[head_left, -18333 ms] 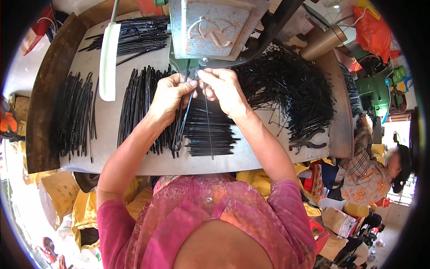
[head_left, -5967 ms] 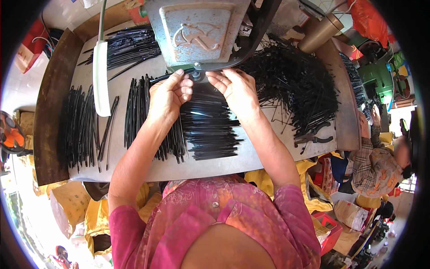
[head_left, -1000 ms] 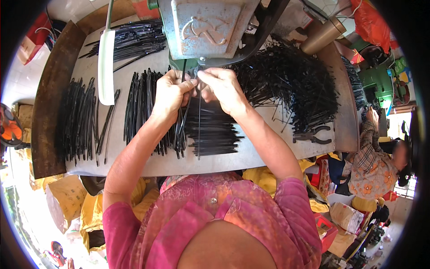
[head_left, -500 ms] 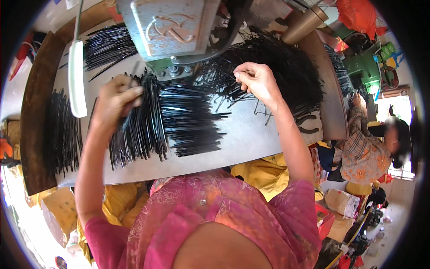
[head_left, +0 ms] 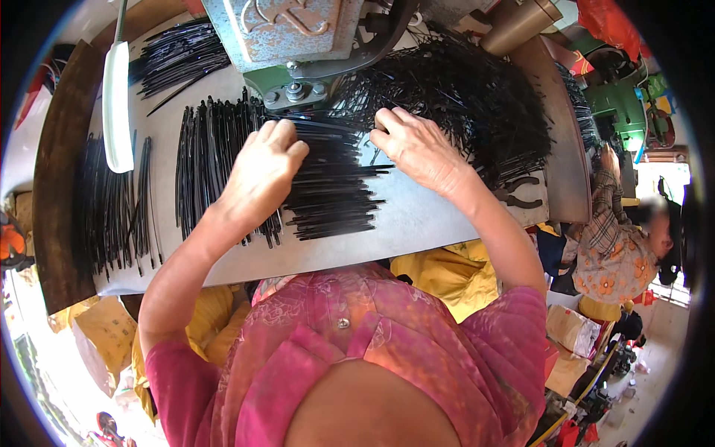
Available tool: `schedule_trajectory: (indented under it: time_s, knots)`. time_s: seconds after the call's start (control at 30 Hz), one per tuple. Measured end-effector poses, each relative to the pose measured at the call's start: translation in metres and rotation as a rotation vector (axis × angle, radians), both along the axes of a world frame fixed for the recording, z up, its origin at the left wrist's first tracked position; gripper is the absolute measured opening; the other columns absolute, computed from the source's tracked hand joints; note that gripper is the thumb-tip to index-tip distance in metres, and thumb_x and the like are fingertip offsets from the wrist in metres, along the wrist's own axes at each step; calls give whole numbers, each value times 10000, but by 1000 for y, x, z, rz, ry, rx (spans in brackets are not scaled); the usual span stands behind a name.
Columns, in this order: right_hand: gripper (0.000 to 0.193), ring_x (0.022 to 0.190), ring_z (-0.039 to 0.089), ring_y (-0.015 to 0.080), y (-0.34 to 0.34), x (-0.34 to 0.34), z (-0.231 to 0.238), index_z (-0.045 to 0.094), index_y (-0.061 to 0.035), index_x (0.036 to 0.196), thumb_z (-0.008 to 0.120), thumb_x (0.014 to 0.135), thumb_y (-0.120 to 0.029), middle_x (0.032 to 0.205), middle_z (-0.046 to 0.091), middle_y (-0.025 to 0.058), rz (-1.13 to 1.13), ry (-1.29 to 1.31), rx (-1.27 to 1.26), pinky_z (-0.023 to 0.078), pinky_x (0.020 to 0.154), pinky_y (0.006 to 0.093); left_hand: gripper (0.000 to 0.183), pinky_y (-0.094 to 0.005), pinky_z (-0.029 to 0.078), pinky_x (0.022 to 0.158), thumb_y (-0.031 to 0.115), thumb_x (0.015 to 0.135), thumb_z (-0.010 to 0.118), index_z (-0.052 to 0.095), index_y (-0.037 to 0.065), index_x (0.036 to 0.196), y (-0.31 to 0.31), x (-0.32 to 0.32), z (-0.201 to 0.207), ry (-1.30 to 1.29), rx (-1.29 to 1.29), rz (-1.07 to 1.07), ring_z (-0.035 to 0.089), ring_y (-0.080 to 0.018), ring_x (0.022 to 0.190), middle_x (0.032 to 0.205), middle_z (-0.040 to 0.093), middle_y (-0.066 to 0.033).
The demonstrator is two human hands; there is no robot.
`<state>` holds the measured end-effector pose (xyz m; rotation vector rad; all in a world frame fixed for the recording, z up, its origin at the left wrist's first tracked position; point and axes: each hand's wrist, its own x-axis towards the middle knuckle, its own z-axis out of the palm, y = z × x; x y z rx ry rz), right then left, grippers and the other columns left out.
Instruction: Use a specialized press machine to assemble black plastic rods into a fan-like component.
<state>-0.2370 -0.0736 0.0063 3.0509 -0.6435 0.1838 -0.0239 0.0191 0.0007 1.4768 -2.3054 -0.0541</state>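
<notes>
My left hand [head_left: 264, 164] is closed, knuckles up, over the seam between two rows of thin black rods. One row [head_left: 212, 156] runs away from me and the other row [head_left: 331, 197] lies crosswise; whatever sits in the left fingers is hidden under the hand. My right hand [head_left: 421, 149] is pinched closed at the near left edge of a big tangled heap of black rods [head_left: 477, 93]. Its fingertips hide what they may grip. Just beyond my hands stands a machine with a worn grey-blue housing [head_left: 290, 33] and a bolted green metal part [head_left: 284, 88].
More rods [head_left: 108, 208] lie at the far left, another bunch [head_left: 182, 56] at the back. A white lamp [head_left: 119, 112] hangs over the left side. Pliers [head_left: 518, 194] rest right on the metal tabletop [head_left: 424, 212]. Another person [head_left: 614, 257] works beyond the right edge.
My left hand has moved right, from the lengthwise rods to the edge of the crosswise row. My right hand has come slightly lower and left. Several rods now lie beside the far-left row.
</notes>
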Motion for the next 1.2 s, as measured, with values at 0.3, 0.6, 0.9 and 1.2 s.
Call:
schedule_trajectory:
  time_s: [0.3,0.6,0.9,1.2]
  knots:
    - [99,703,561,258,-9,-4,-4,477,-27,799,501,705,-9,789,513,93,-105,-314,53,474,598,337,94,-317,433,631,-14,702,549,507,-2,785,-6,-4,-4,239,-1,41,504,-257,708,778,489,-106]
    - [175,445,424,31,-11,44,-2,571,22,847,537,796,-142,578,538,32,-393,-660,1113,349,406,176,112,-191,417,494,-12,789,484,545,9,881,12,6,19,909,261,313,530,-91,569,703,514,-45]
    - [152,410,393,20,-16,42,-1,573,12,821,557,783,-134,582,543,33,-474,-879,1256,292,357,151,100,-317,434,564,71,683,602,577,20,764,3,-19,7,194,38,214,531,-253,615,717,490,-98]
    - [145,404,383,17,-12,33,-3,571,4,814,555,782,-136,591,542,26,-502,-886,1252,284,353,150,57,-334,442,570,43,705,555,523,8,738,-5,-18,-14,98,118,147,532,-270,656,742,455,-99]
